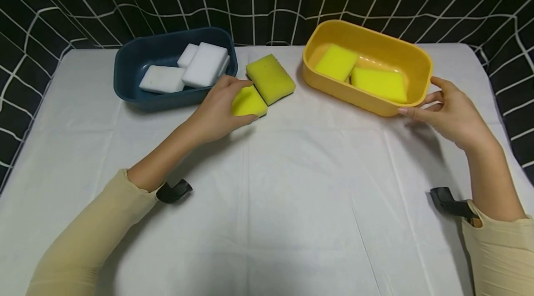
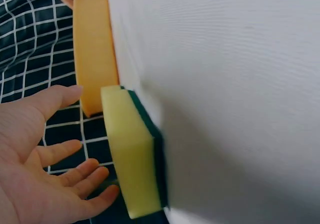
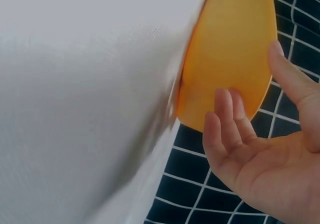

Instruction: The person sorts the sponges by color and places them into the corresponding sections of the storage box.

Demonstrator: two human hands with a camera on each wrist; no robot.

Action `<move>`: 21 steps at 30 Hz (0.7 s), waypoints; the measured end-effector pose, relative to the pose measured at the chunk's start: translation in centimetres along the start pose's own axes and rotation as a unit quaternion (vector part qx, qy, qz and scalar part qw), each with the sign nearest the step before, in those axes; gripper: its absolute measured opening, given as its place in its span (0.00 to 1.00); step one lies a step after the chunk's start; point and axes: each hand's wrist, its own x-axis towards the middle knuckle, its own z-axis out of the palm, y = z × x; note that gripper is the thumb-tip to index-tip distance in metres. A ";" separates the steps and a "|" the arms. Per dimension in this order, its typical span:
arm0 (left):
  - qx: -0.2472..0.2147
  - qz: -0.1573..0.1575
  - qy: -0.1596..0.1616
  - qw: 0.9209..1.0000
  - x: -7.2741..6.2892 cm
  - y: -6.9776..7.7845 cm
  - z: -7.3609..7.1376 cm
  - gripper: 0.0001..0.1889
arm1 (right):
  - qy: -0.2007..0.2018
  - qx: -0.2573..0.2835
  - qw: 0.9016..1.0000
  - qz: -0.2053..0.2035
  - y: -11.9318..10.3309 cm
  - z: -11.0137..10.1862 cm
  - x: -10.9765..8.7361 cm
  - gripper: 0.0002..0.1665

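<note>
My left hand (image 1: 219,110) reaches over the nearer yellow sponge (image 1: 249,101), thumb and forefinger spread on either side of it. In the left wrist view that sponge (image 2: 131,154) lies on its dark green scouring side, and the left fingers (image 2: 90,176) are spread loosely beside it. A second yellow sponge (image 1: 271,78) lies against it, farther back. At the right end of the yellow bin (image 1: 367,97), my right hand (image 1: 454,110) has its fingertips right at the wall, fingers loosely bent in the right wrist view. Two yellow sponges (image 1: 337,62) lie inside that bin.
A dark blue bin (image 1: 167,101) with several white sponges (image 1: 204,65) stands at the back left, close behind my left hand. A white cloth (image 1: 292,194) covers the table. Black fabric with a white grid (image 1: 267,4) rises along the back and sides.
</note>
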 end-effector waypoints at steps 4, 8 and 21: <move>0.013 0.000 0.006 1.000 -0.6 -0.7 0.1 0.39 | 0.013 -0.007 1.000 -0.019 0.1 0.1 0.1 0.65; 0.027 0.004 0.018 0.999 -1.3 -1.4 0.3 0.38 | 0.026 -0.009 0.998 -0.055 0.4 0.2 0.0 0.47; 0.002 0.000 0.053 0.999 -2.9 -3.3 0.8 0.38 | 0.031 0.011 0.996 -0.080 1.0 0.1 0.1 0.26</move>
